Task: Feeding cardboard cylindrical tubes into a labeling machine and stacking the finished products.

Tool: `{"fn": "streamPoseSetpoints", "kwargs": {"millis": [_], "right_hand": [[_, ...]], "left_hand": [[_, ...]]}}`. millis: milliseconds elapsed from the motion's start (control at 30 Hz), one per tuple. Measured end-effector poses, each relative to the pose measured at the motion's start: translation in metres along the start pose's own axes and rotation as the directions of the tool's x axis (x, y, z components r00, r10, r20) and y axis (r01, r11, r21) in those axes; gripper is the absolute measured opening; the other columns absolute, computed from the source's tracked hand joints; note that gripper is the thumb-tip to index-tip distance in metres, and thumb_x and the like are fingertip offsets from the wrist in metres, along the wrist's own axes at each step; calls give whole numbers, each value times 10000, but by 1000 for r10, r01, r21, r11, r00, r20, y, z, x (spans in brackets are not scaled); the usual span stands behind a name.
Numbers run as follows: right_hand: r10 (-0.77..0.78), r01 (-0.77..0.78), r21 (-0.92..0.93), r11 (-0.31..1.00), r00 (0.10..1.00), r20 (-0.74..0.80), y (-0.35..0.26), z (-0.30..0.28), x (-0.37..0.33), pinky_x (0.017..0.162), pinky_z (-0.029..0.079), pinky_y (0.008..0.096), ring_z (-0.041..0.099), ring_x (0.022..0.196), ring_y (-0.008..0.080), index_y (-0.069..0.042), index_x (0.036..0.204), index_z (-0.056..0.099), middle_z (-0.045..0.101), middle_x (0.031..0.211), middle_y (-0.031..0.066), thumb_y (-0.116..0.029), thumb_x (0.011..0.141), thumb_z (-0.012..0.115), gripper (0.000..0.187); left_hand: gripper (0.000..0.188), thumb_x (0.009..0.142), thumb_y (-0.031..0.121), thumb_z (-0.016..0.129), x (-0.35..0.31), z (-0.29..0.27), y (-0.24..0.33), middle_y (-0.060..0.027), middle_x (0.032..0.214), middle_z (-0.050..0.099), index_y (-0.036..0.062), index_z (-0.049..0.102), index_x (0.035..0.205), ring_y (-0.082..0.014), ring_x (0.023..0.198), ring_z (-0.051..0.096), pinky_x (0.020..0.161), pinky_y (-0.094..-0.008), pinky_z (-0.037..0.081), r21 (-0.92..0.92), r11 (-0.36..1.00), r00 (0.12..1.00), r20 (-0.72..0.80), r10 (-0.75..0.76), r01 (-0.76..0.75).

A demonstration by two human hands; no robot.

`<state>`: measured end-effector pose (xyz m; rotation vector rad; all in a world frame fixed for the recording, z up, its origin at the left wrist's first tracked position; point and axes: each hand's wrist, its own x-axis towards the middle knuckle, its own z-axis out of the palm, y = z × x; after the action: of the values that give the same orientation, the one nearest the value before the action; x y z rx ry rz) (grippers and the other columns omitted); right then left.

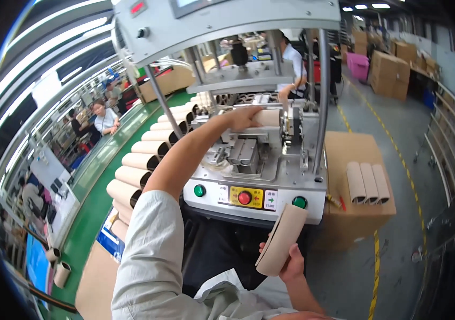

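My left hand (244,118) reaches into the metal press (251,184). Its fingers close over the left end of a beige tube (269,118) lying sideways in the fixture. Lower down, in front of the press, my right hand (292,265) grips a second beige tube (283,240), held tilted with its upper end near the right green button (299,202). A dark lengthwise gap shows along this tube's left side. Some of my right fingers are hidden behind it.
Several beige tubes (141,161) line the green conveyor (86,224) at left. Three more tubes (367,182) rest on a cardboard box (353,224) at right. A red stop button (245,197) sits on the press front. Steel posts (322,96) flank the fixture. A person (292,66) stands behind.
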<state>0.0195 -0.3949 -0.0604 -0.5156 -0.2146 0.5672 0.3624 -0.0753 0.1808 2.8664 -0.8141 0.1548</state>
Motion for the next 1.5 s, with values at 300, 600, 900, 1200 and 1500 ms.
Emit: {"fn": "streamPoseSetpoints", "kwargs": {"millis": [300, 600, 900, 1200, 1500], "right_hand": [[-278, 298, -221, 929, 953, 118, -43, -2, 30, 1015, 565, 526, 709, 1128, 413, -59, 1534, 491, 700, 1244, 221, -652, 875, 801, 939], [-352, 416, -847, -332, 778, 520, -144, 138, 137, 1018, 495, 418, 636, 1154, 337, -28, 1493, 598, 678, 1284, 143, -198, 724, 888, 840], [-77, 153, -505, -849, 910, 406, -174, 185, 272, 1087, 464, 426, 605, 1242, 355, -89, 1566, 521, 636, 1412, 131, -192, 871, 759, 741], [80, 177, -700, -692, 982, 168, -201, 199, 321, 1123, 448, 407, 592, 1329, 278, -132, 1610, 488, 604, 1539, 98, -255, 982, 671, 666], [-39, 25, -744, -668, 997, 69, -183, 208, 343, 1151, 425, 407, 569, 1342, 305, -133, 1615, 479, 594, 1541, 109, -242, 989, 675, 665]], "left_hand": [[916, 720, 314, 906, -191, -24, 169, -176, 1260, 553, 15, 487, 1477, -347, 1145, 542, 1017, -463, 462, 407, 904, 808, -572, 142, 130], [671, 835, 300, 852, -418, 122, 198, -162, 1288, 666, 28, 538, 1363, -364, 1072, 682, 963, -450, 555, -449, 894, 1000, 18, 0, 8], [656, 840, 291, 843, -442, 150, 170, -144, 1279, 674, 42, 543, 1367, -334, 1078, 669, 965, -414, 508, -470, 882, 989, 114, 94, -30], [663, 829, 279, 853, -446, 154, 167, -144, 1261, 674, 24, 552, 1362, -318, 1056, 668, 947, -409, 497, -499, 867, 995, 87, 56, -6], [649, 820, 259, 854, -450, 159, 170, -144, 1194, 672, 9, 560, 1342, -320, 1022, 659, 928, -410, 492, -489, 872, 990, 134, 53, 20]]}}
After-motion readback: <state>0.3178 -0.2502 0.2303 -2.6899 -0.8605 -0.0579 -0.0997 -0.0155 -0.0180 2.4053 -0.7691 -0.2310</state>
